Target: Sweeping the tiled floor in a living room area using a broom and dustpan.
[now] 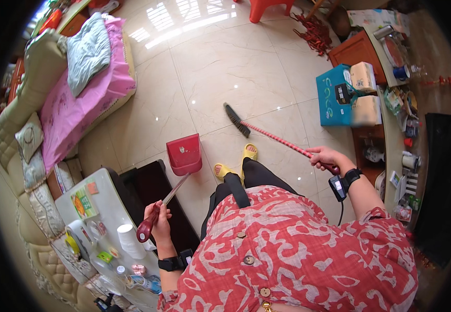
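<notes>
My left hand (159,222) is closed around the dark red handle of a long-handled dustpan. Its red pan (185,154) is down at the tiled floor, left of my feet, with a small pale mark inside. In my right hand (325,158) is the red-and-white striped handle of a broom, gripped near its dark red end. The dark-bristled broom head (237,120) is at the floor ahead of my yellow slippers (250,151), to the right of the dustpan and apart from it.
A coffee table (108,191) with paper cups and packets stands at my left. Beyond it is a sofa with a pink cover (89,101). On the right, a teal bag (332,95) and tissue packs sit by a cluttered cabinet. A red stool (270,6) stands far ahead.
</notes>
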Demonstrator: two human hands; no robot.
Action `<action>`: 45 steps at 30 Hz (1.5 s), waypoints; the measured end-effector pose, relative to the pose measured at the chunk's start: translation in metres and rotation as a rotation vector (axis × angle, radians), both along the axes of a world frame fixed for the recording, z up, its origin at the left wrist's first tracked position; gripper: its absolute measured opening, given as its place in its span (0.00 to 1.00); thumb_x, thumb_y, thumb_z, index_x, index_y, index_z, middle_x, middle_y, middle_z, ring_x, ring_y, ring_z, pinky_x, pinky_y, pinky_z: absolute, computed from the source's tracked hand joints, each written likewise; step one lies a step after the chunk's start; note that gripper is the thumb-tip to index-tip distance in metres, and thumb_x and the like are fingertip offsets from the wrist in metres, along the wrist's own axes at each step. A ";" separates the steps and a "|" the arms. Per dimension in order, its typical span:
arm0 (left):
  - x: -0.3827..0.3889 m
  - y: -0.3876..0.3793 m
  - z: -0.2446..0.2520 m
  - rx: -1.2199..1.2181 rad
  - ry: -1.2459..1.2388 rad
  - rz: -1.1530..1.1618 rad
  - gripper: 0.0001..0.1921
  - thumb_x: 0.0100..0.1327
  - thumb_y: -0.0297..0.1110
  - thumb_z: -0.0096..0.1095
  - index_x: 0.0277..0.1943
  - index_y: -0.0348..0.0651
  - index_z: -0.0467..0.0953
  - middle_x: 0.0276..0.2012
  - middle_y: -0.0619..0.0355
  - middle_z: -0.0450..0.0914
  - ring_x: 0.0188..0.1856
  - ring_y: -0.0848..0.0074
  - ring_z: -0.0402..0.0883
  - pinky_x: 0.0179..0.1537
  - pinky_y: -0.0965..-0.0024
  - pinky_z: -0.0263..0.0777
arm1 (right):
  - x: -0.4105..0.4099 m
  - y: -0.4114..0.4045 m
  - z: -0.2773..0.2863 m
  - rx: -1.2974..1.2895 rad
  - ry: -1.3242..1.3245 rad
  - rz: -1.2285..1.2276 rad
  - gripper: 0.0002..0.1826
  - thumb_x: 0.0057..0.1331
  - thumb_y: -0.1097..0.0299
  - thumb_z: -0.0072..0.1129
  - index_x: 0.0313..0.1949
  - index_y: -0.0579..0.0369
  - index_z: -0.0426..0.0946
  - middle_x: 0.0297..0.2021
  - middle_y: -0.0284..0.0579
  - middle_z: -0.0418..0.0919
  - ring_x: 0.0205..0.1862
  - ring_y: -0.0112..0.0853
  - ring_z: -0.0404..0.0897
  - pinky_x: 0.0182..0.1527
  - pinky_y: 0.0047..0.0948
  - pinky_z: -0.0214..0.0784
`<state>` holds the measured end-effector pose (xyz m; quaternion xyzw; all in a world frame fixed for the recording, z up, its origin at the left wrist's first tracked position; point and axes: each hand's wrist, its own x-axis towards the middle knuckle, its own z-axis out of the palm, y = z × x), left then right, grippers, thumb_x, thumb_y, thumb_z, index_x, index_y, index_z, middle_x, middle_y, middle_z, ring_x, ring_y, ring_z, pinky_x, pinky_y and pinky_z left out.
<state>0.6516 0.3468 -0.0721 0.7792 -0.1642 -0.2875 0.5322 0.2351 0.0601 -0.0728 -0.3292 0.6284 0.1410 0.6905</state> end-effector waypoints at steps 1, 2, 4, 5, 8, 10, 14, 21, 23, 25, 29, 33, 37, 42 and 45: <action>-0.001 -0.010 0.001 0.002 -0.005 -0.021 0.06 0.53 0.23 0.54 0.35 0.37 0.67 0.28 0.58 0.73 0.21 0.83 0.72 0.19 0.85 0.69 | -0.008 -0.005 0.001 -0.046 0.016 0.011 0.30 0.49 0.80 0.47 0.55 0.53 0.57 0.19 0.33 0.68 0.15 0.17 0.64 0.14 0.15 0.57; -0.003 -0.020 0.001 -0.025 -0.015 -0.046 0.07 0.53 0.23 0.55 0.35 0.38 0.67 0.29 0.57 0.73 0.20 0.82 0.73 0.19 0.84 0.69 | -0.016 -0.008 0.001 -0.092 0.034 0.021 0.30 0.49 0.80 0.47 0.54 0.53 0.58 0.19 0.32 0.67 0.14 0.17 0.64 0.14 0.15 0.57; -0.005 -0.037 0.000 -0.051 -0.026 -0.094 0.07 0.53 0.24 0.55 0.35 0.38 0.67 0.30 0.57 0.74 0.20 0.82 0.73 0.18 0.84 0.70 | -0.024 -0.005 0.000 -0.137 0.051 0.029 0.30 0.48 0.80 0.47 0.54 0.52 0.59 0.18 0.32 0.67 0.14 0.17 0.64 0.14 0.15 0.57; -0.005 -0.046 -0.001 -0.046 -0.025 -0.107 0.07 0.53 0.24 0.55 0.35 0.38 0.67 0.31 0.57 0.74 0.20 0.81 0.74 0.18 0.84 0.70 | -0.028 -0.003 -0.002 -0.168 0.048 0.044 0.31 0.48 0.80 0.49 0.54 0.52 0.58 0.17 0.33 0.67 0.14 0.18 0.64 0.14 0.17 0.58; -0.007 -0.074 0.000 -0.033 -0.007 -0.151 0.08 0.53 0.23 0.55 0.36 0.37 0.67 0.30 0.57 0.73 0.20 0.82 0.73 0.18 0.84 0.70 | -0.051 0.010 -0.001 -0.198 0.016 0.023 0.31 0.47 0.79 0.51 0.54 0.52 0.59 0.16 0.34 0.66 0.13 0.20 0.65 0.13 0.20 0.59; -0.008 -0.090 0.001 -0.025 0.014 -0.171 0.09 0.53 0.22 0.55 0.38 0.37 0.67 0.29 0.57 0.72 0.20 0.83 0.72 0.18 0.84 0.69 | -0.074 0.025 0.001 -0.176 -0.020 -0.085 0.32 0.47 0.80 0.51 0.55 0.52 0.58 0.16 0.35 0.66 0.13 0.20 0.65 0.13 0.20 0.59; -0.013 -0.124 0.005 -0.010 -0.036 -0.232 0.11 0.52 0.22 0.55 0.41 0.36 0.68 0.25 0.61 0.68 0.21 0.83 0.72 0.19 0.85 0.69 | -0.091 0.050 0.015 -0.181 0.030 -0.170 0.35 0.48 0.81 0.49 0.57 0.52 0.52 0.16 0.36 0.66 0.14 0.21 0.66 0.13 0.19 0.59; -0.003 -0.166 0.002 -0.015 -0.005 -0.345 0.08 0.53 0.22 0.55 0.36 0.37 0.68 0.27 0.59 0.71 0.22 0.82 0.72 0.20 0.84 0.69 | -0.086 0.047 -0.028 -0.208 0.271 -0.554 0.28 0.51 0.81 0.44 0.54 0.53 0.54 0.15 0.37 0.65 0.12 0.22 0.64 0.13 0.21 0.58; 0.005 -0.175 -0.001 -0.056 0.009 -0.365 0.08 0.52 0.21 0.55 0.35 0.37 0.67 0.30 0.58 0.72 0.23 0.82 0.73 0.21 0.83 0.69 | -0.079 0.035 -0.048 -0.169 0.253 -0.651 0.13 0.51 0.81 0.41 0.38 0.55 0.60 0.13 0.36 0.63 0.10 0.22 0.61 0.12 0.22 0.57; 0.015 -0.182 -0.003 -0.051 0.021 -0.380 0.08 0.52 0.21 0.56 0.35 0.38 0.67 0.31 0.57 0.72 0.23 0.82 0.73 0.21 0.83 0.69 | -0.054 0.029 -0.058 -0.175 0.256 -0.738 0.07 0.50 0.82 0.41 0.27 0.54 0.58 0.11 0.37 0.62 0.08 0.24 0.61 0.10 0.23 0.56; 0.036 -0.199 -0.006 -0.045 0.042 -0.393 0.08 0.52 0.20 0.55 0.35 0.38 0.67 0.31 0.57 0.73 0.23 0.81 0.73 0.22 0.83 0.69 | 0.026 0.016 -0.055 -0.129 0.140 -0.871 0.06 0.49 0.82 0.41 0.26 0.57 0.60 0.10 0.39 0.61 0.07 0.26 0.62 0.08 0.25 0.56; 0.057 -0.216 -0.009 -0.034 0.082 -0.380 0.08 0.52 0.20 0.55 0.35 0.37 0.67 0.31 0.57 0.73 0.23 0.82 0.73 0.22 0.83 0.69 | 0.104 -0.005 -0.039 -0.038 -0.044 -0.870 0.06 0.50 0.82 0.41 0.28 0.57 0.59 0.12 0.38 0.62 0.10 0.26 0.63 0.11 0.25 0.59; 0.080 -0.227 -0.015 -0.039 0.088 -0.401 0.07 0.52 0.22 0.55 0.35 0.36 0.67 0.30 0.57 0.73 0.23 0.83 0.72 0.22 0.84 0.68 | 0.136 -0.022 -0.026 0.045 -0.160 -0.874 0.08 0.51 0.82 0.42 0.29 0.56 0.58 0.15 0.38 0.62 0.12 0.24 0.63 0.12 0.24 0.60; 0.101 -0.235 -0.021 -0.010 0.053 -0.403 0.07 0.52 0.23 0.56 0.35 0.36 0.67 0.30 0.57 0.73 0.23 0.83 0.72 0.21 0.84 0.68 | 0.114 -0.033 -0.012 -0.027 -0.145 -0.862 0.30 0.52 0.81 0.42 0.56 0.57 0.48 0.18 0.39 0.63 0.14 0.22 0.62 0.13 0.21 0.58; 0.110 -0.235 -0.028 -0.003 0.052 -0.390 0.08 0.52 0.22 0.55 0.35 0.36 0.66 0.31 0.57 0.72 0.22 0.83 0.72 0.21 0.84 0.67 | 0.098 -0.045 -0.008 -0.071 -0.037 -0.844 0.35 0.50 0.83 0.43 0.58 0.53 0.43 0.18 0.38 0.63 0.13 0.22 0.62 0.13 0.21 0.57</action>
